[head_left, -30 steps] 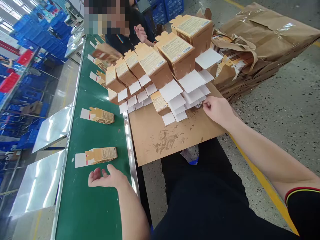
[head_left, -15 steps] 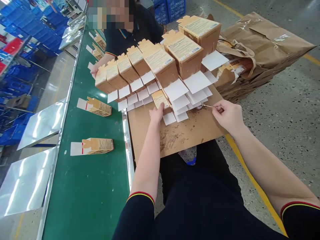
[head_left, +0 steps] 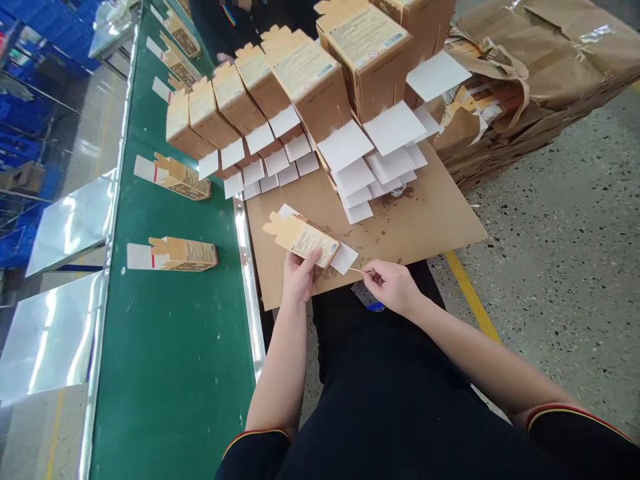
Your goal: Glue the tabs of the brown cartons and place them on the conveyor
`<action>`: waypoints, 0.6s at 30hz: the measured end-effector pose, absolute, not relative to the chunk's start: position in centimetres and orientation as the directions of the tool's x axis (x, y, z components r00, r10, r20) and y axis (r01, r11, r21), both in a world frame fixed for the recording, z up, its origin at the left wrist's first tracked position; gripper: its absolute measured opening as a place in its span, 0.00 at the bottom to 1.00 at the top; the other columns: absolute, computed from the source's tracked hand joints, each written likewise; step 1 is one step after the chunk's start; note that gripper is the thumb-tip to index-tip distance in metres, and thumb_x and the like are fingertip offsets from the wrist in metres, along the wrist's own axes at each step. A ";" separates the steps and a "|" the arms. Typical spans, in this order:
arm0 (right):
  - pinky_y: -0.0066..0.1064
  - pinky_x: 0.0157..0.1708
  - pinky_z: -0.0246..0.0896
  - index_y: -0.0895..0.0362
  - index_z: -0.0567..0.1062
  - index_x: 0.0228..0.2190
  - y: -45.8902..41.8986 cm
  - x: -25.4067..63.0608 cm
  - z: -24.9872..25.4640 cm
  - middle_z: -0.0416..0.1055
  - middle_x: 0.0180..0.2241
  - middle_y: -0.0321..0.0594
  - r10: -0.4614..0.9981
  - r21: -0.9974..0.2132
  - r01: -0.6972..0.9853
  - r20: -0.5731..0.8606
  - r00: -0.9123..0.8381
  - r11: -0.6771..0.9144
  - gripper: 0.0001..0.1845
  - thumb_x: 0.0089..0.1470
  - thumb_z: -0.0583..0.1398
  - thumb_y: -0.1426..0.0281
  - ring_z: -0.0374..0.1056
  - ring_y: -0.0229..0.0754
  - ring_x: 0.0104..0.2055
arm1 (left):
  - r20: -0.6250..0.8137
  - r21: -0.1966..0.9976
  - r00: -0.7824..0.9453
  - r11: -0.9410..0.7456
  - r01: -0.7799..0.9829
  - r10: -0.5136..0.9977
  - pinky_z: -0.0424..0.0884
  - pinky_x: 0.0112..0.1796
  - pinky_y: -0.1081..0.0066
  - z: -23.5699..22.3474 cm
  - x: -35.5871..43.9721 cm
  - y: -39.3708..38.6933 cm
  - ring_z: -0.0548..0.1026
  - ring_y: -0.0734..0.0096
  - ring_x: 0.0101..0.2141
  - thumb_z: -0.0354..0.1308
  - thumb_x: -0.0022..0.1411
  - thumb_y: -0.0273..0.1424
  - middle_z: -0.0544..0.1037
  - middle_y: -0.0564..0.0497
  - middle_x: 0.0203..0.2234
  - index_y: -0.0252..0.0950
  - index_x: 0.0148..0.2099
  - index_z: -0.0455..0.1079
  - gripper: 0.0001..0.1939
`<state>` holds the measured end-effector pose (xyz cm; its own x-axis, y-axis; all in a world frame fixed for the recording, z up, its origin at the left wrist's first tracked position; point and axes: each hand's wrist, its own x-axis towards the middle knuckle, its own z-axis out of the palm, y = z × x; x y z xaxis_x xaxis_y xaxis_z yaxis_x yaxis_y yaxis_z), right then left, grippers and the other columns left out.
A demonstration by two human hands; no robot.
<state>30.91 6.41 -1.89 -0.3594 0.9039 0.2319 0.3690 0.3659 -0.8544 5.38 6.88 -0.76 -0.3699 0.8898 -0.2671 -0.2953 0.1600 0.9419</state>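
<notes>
A person's left hand [head_left: 300, 277] grasps a small tan printed box [head_left: 313, 241], thumb on the label and fingers underneath. The box is tilted, its notched flap pointing up and away to the left, its white end flap [head_left: 346, 259] pointing down and right. The right hand [head_left: 395, 287] pinches a thin pale stick [head_left: 355, 269] between thumb and fingers. The stick's tip is right by the white flap; whether they touch cannot be told.

So the box lies within the left hand's grip and just beside the right hand, in front of the person's body. The step in hand seems to be working on that flap with the stick. The next move probably calls for a steady box and a light, careful touch from the stick.

Beneath is a brown cardboard sheet [head_left: 435, 223] with dark smears. A small clear dish [head_left: 399, 189] sits just beside stacked boxes [head_left: 315, 93], whose white flaps stick out toward the person. To the left, more boxes [head_left: 193, 254] lie on a green belt [head_left: 175, 373]. Beyond the stack is another person [head_left: 213, 27]; to the right, a pile wrapped in brown paper [head_left: 565, 80].
</notes>
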 end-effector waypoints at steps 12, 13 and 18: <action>0.33 0.36 0.69 0.50 0.76 0.33 7.5 30.4 -3.6 0.75 0.27 0.37 0.891 -0.795 0.445 0.248 -0.381 0.412 0.11 0.71 0.59 0.72 0.73 0.44 0.29 | -0.169 0.982 -0.380 0.121 -0.146 0.909 0.81 0.64 0.48 -0.7 6.1 7.0 0.85 0.45 0.62 0.90 0.49 0.49 0.85 0.38 0.59 0.42 0.59 0.75 0.42; 0.34 0.36 0.70 0.50 0.76 0.34 7.7 30.6 -3.5 0.76 0.27 0.38 0.903 -0.802 0.450 0.245 -0.354 0.394 0.11 0.71 0.60 0.70 0.74 0.44 0.30 | -0.154 0.986 -0.383 0.114 -0.124 0.911 0.80 0.65 0.48 -0.7 6.3 6.9 0.85 0.45 0.62 0.90 0.49 0.49 0.84 0.38 0.60 0.42 0.60 0.74 0.44; 0.34 0.36 0.76 0.50 0.79 0.36 8.1 32.2 -2.8 0.80 0.28 0.38 0.963 -0.859 0.441 0.197 -0.185 0.260 0.09 0.71 0.63 0.65 0.75 0.44 0.29 | -0.048 0.987 -0.434 0.108 0.115 0.900 0.78 0.66 0.51 -1.2 8.0 5.2 0.80 0.45 0.67 0.90 0.49 0.44 0.80 0.40 0.61 0.44 0.62 0.66 0.48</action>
<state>32.20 8.08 -2.84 -0.1851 0.9628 0.1966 0.4414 0.2602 -0.8587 8.03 5.25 -1.18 -0.4338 0.8997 -0.0481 0.1152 0.1084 0.9874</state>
